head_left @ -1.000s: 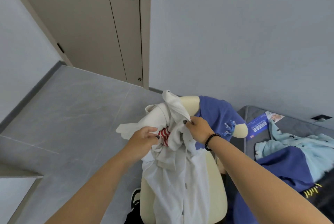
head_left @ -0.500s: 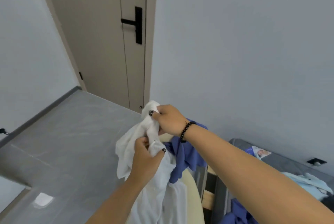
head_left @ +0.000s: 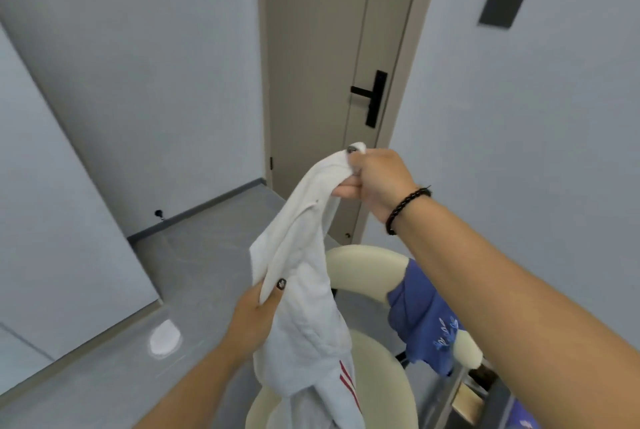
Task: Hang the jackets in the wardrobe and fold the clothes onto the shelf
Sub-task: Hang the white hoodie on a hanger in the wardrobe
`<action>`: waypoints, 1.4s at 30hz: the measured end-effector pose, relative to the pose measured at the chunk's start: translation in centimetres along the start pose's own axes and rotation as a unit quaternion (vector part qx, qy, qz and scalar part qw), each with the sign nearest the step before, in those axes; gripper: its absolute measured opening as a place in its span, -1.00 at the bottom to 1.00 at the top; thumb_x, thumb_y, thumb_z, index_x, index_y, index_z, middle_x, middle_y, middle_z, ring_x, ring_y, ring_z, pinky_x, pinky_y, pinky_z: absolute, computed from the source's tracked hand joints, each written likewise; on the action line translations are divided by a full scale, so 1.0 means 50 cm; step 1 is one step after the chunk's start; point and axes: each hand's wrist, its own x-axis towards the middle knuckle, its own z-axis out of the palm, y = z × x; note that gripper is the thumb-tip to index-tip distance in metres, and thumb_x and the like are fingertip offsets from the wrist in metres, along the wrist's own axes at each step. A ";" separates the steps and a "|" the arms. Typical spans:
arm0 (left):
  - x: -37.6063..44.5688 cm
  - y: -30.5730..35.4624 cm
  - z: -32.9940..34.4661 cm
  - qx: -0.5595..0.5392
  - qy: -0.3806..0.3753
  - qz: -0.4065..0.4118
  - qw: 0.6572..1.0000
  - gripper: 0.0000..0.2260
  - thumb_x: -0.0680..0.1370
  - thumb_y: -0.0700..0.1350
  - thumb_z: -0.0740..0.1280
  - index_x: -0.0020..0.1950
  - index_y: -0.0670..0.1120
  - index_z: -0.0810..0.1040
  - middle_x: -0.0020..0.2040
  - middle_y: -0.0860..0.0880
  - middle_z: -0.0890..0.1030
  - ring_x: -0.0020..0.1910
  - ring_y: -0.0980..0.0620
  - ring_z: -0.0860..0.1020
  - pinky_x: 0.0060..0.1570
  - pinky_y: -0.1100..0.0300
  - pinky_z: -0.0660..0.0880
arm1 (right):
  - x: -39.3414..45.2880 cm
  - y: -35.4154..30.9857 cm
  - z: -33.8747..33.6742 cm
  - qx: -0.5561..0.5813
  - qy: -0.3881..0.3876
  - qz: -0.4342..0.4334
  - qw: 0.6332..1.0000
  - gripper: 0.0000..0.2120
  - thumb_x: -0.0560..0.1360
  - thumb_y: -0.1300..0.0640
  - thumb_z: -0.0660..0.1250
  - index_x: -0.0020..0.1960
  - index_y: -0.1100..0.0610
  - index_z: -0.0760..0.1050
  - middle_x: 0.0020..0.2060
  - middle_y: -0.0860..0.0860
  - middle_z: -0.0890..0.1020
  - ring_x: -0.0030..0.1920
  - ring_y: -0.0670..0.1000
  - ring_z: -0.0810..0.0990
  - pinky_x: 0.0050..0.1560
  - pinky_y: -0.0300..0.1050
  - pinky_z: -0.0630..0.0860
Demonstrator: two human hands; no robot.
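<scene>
White garment (head_left: 304, 307) hangs above the cream chair (head_left: 363, 262). Right hand (head_left: 377, 179) pinches its top edge, left hand (head_left: 256, 310) grips a fold lower down. Risk: bunched fabric slips free, or the tail snags the chair.

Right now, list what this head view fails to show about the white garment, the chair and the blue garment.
- White garment: its lower part is cut off by the bottom edge, so its type and length stay unclear; bunched folds hide its front.
- Left hand: fingers mostly hidden behind the cloth.
- Right hand: fingertips buried in the fabric.
- Chair: seat partly covered by the white garment, base out of frame.
- Blue garment: partly behind the right forearm; its print is too small to read.
</scene>
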 end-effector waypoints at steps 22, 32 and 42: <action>-0.054 0.367 -0.429 0.488 0.083 0.274 0.825 -0.86 0.51 0.00 0.26 -0.01 0.02 0.56 -0.11 0.02 0.63 -0.07 -0.06 0.55 -0.17 0.09 0.43 | -0.131 0.050 0.274 -0.382 -0.320 -0.243 0.832 -0.26 0.36 0.11 0.53 0.42 -0.09 0.23 0.33 -0.22 0.37 0.28 -0.28 0.37 0.32 -0.27 0.33; -0.119 0.304 -0.642 0.246 0.228 0.267 0.904 -0.79 0.33 0.14 0.37 -0.13 0.07 0.58 -0.24 0.14 0.64 -0.20 0.09 0.59 -0.17 0.16 0.51 | -0.213 0.082 0.522 -0.192 -0.251 -0.206 0.926 -0.83 0.53 0.28 0.28 -0.19 0.35 0.51 -0.31 0.07 0.48 -0.28 -0.06 0.40 -0.23 -0.20 0.32; -0.236 -0.094 -0.774 -0.156 0.290 -0.027 0.944 -0.23 0.47 0.17 0.31 0.55 0.06 -0.04 0.48 0.05 0.18 0.49 0.01 0.19 0.42 0.07 0.19 | -0.356 0.071 0.814 -0.111 -0.303 -0.221 0.920 -0.87 0.53 0.26 0.28 -0.13 0.19 0.60 -0.25 0.03 0.64 -0.22 -0.11 0.57 -0.17 -0.21 0.51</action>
